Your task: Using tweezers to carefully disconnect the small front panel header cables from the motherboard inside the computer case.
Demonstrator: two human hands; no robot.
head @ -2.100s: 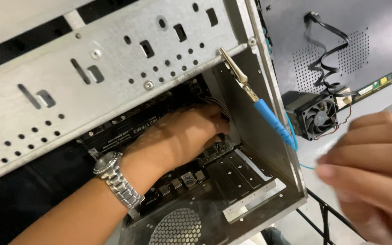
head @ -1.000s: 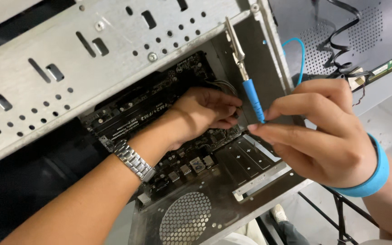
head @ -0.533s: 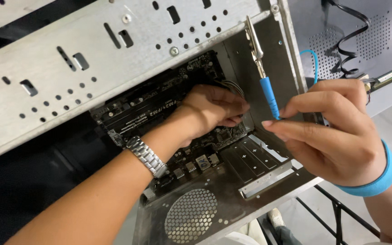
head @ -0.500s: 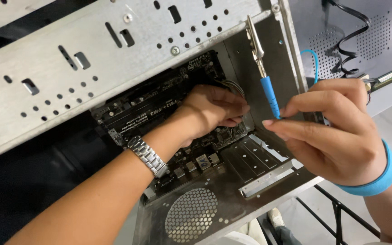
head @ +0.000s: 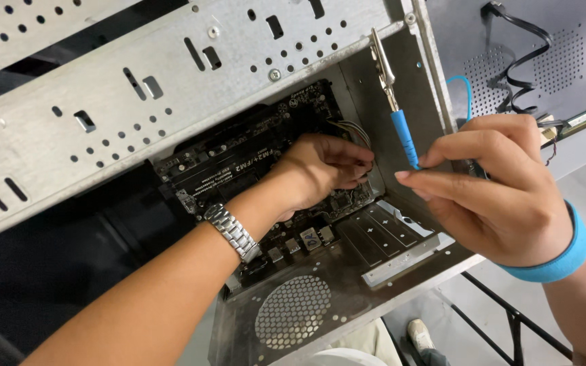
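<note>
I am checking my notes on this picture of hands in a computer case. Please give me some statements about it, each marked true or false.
1. The left hand reaches inside the metal case. True.
2. The right hand pinches a red clip. False: the clip's sleeve is blue.
3. A metal watch sits on the left wrist. True.
4. The right wrist is bare. False: it wears a blue wristband.

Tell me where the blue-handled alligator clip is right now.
In the head view, the alligator clip is right of centre, clamped to the computer case edge, just above the right hand.
</note>
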